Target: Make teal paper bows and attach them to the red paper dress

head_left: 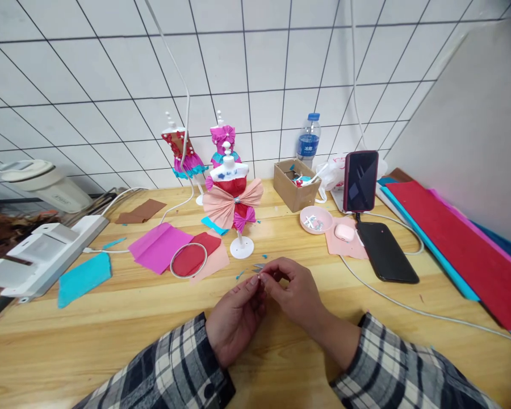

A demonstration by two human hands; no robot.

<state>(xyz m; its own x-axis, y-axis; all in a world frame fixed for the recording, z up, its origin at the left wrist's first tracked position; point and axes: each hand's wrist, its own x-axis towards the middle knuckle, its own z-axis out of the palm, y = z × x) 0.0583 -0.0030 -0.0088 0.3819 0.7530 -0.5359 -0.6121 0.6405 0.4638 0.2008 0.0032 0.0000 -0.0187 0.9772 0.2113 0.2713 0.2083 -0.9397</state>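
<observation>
Small piece (259, 276), pinkish-white, too tiny to identify: at the fingertips of both hands, above the worktop (153, 341), mid-width, toward the near edge. Left hand (238, 315): grip closed, thumb and fingertips pinched at the piece. Right hand (296, 289): grip closed too, thumb and index pinching the piece from the other side. Fingertips of the two hands meet. Plaid sleeves (179, 363) come in over the near edge.

Just beyond the fingers: grey blades (259, 266), partly hidden by the right hand, and blue scraps (239, 275). Behind those, the front mannequin (229, 172), upright on a round white base, red top, peach bow (217, 210) across its middle. Two more dressed mannequins, left mannequin (181, 149) and rear mannequin (222, 136), near the back edge.

Left of the hands: ring (171, 264) lying over red paper (189, 262), magenta paper (159, 247) beside it, blue paper (85, 279) farther toward the left edge, by the power strip (59, 255).

Right of the hands: pink dish (316, 228) with small bits, pink case (344, 232), black phone (387, 253) lying flat, another phone (360, 183) propped upright. Carton (296, 193) and bottle (309, 142) near the back edge. Long coloured sheets (455, 244) along the right edge.
</observation>
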